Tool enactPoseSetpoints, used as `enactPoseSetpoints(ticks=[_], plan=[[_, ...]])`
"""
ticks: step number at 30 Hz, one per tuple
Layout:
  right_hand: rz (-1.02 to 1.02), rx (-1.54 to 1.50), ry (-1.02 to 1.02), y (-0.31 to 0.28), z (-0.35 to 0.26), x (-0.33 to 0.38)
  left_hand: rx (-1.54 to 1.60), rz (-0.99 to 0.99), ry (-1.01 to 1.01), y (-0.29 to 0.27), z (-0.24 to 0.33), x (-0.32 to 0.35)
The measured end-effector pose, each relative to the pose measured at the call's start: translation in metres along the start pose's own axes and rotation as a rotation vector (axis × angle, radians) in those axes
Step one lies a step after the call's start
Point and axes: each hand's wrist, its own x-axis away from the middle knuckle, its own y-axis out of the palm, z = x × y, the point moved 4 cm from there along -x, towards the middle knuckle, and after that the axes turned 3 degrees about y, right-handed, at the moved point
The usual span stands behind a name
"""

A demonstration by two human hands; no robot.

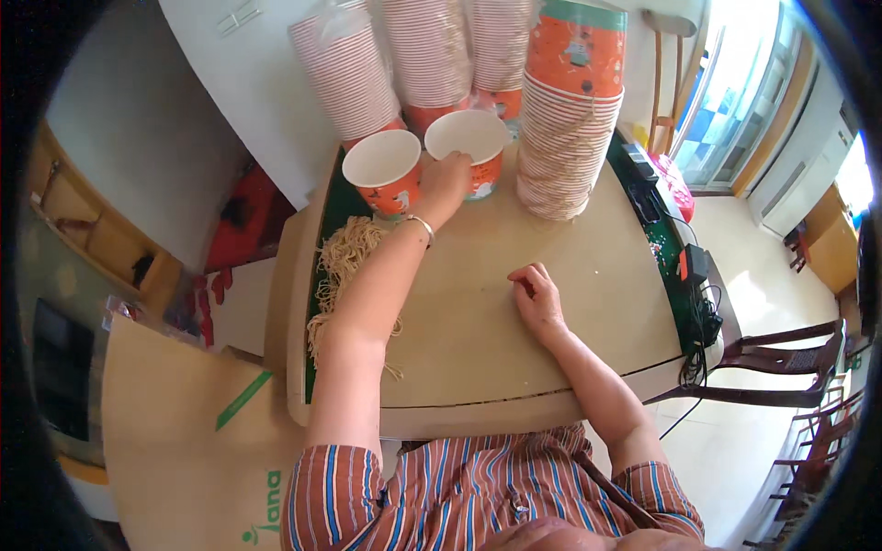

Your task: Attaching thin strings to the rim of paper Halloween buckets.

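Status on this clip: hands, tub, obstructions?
Left hand at near rim of white-lined orange paper tub, grip unclear. Right hand loosely curled over tan tabletop. Tub upright, open. Tall orange paper-tub stack nearby, right.

We cannot tell whether the left hand (pixel 447 180) grips the right-hand bowl (pixel 480 144); its forearm (pixel 372 294) hides some beige strings (pixel 345 255), and far bowl stacks (pixel 427 55) leave the frame.

On the beige-and-green rectangular table (pixel 469 312), a loose cream string bundle (pixel 347 254) lies along the left edge; beyond it stands a round white-and-orange paper tub (pixel 383 172); right of this, a second round white-and-orange paper tub (pixel 484 145); behind both, three bagged orange-and-white cylindrical stacks (pixel 424 55); farther right, a tall orange-and-white paper-tub stack (pixel 571 119).
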Motion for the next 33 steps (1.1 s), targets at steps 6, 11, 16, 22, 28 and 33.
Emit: enactPoseSetpoints(ticks=[6,11,16,22,28,33], plan=[[0.078,-0.017,-0.007,-0.007,0.015,-0.005,0.117,0.083,-0.024,-0.024,0.025,0.053],[0.203,-0.361,0.273,-0.026,0.054,-0.015,0.269,0.120,0.038,-0.071,0.059,0.121],[0.217,-0.479,0.352,-0.034,0.052,-0.017,0.413,0.119,-0.051,-0.107,0.077,0.175],[0.254,-0.496,0.345,-0.041,0.052,-0.017,0.485,0.096,0.035,-0.122,0.094,0.214],[0.242,-0.475,0.289,-0.032,0.050,-0.019,0.545,0.097,0.022,-0.134,0.091,0.222],[0.251,-0.442,0.243,-0.033,0.059,-0.019,0.601,0.074,-0.003,-0.137,0.094,0.223]])
